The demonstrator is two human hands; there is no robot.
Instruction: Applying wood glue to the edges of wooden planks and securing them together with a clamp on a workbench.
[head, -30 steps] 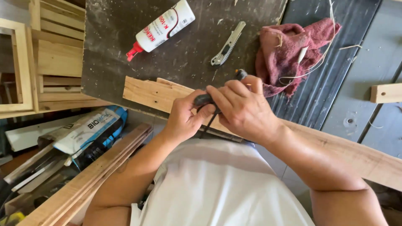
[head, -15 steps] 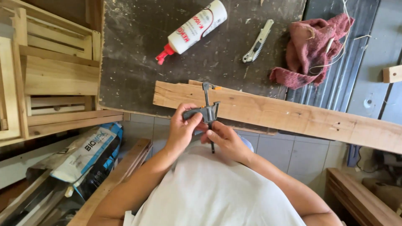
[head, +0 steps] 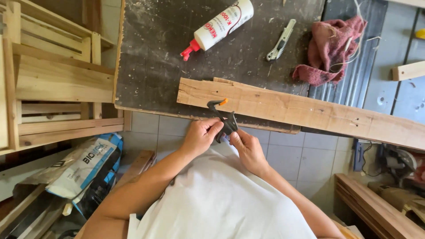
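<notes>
Wood plank [head: 301,110] lies along the tabletop [head: 155,66] edge w/ a small dark clamp [head: 223,117] hooked over its near side. Our left hand [head: 201,135] & right hand [head: 245,146] are both closed on the clamp's lower end, just under the edge. We'd say keep it square to the plank & squeeze evenly so it doesn't twist off.

Glue bottle [head: 220,25] and knife [head: 280,40] lie behind the plank [head: 305,110].
</notes>
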